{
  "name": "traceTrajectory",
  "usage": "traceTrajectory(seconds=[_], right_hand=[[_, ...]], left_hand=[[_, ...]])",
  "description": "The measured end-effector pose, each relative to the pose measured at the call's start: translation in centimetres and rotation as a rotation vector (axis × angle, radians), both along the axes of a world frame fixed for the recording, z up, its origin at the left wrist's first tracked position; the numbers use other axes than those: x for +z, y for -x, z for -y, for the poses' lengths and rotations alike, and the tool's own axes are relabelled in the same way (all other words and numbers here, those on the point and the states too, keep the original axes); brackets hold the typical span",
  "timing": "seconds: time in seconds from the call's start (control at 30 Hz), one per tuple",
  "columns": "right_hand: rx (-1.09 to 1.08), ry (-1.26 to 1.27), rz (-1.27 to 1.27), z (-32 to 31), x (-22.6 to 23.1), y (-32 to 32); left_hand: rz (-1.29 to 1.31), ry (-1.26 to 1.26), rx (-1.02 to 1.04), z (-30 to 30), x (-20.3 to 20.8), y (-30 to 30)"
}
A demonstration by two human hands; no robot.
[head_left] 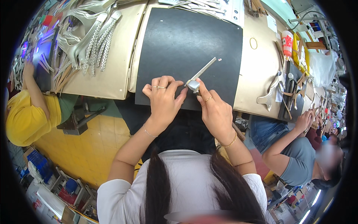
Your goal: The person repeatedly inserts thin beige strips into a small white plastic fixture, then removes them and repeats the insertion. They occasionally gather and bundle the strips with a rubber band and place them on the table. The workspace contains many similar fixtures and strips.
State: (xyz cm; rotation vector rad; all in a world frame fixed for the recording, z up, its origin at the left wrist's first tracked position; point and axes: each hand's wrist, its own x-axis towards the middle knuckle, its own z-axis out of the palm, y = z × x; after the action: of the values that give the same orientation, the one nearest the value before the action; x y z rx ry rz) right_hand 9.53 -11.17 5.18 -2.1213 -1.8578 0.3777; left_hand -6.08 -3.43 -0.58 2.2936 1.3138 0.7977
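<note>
A narrow silver-grey strap (205, 68) slants up and away over the black mat (186, 37), with a shiny silver, buckle-like piece (193, 85) at its near end. My right hand (218, 114) pinches this piece between thumb and forefinger. From the other side, the thumb and forefinger of my left hand (162, 98) close at the piece's left edge, by the strap's end. What lies right between those left fingertips is too small to make out. Both hands are just above the mat's near edge.
Silver straps and braided pieces (100, 44) lie on the left table. Pale strips (201, 5) rest beyond the mat. At right are a rubber band (253, 43), a red-and-white bottle (287, 43) and a silver strap piece (274, 91). People work on both sides, one in a yellow shirt (28, 119).
</note>
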Motion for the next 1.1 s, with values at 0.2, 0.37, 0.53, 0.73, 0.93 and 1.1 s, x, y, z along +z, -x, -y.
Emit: traceTrajectory(seconds=[0.2,0.37,0.53,0.73,0.93,1.1], right_hand=[[-0.015,-0.008,-0.027,-0.2,0.0,-0.1],[-0.025,-0.076,-0.092,-0.3,1.0,-0.4],[-0.003,-0.083,-0.058,-0.4,0.9,0.2],[0.007,-0.132,-0.13,0.1,0.9,0.2],[-0.005,-0.016,-0.074,0.6,-0.1,0.2],[-0.013,-0.059,-0.124,1.0,-1.6,0.3]], left_hand=[[0.04,-0.02,0.038,0.3,-0.5,-0.9],[0.039,-0.037,0.031,0.2,-0.5,-1.1],[0.031,0.019,0.008,0.2,-0.6,-0.7],[-0.055,-0.033,-0.038,0.0,-0.4,-0.3],[-0.101,-0.009,-0.1,0.4,-0.6,0.7],[-0.136,-0.086,-0.147,1.3,-1.1,1.5]])
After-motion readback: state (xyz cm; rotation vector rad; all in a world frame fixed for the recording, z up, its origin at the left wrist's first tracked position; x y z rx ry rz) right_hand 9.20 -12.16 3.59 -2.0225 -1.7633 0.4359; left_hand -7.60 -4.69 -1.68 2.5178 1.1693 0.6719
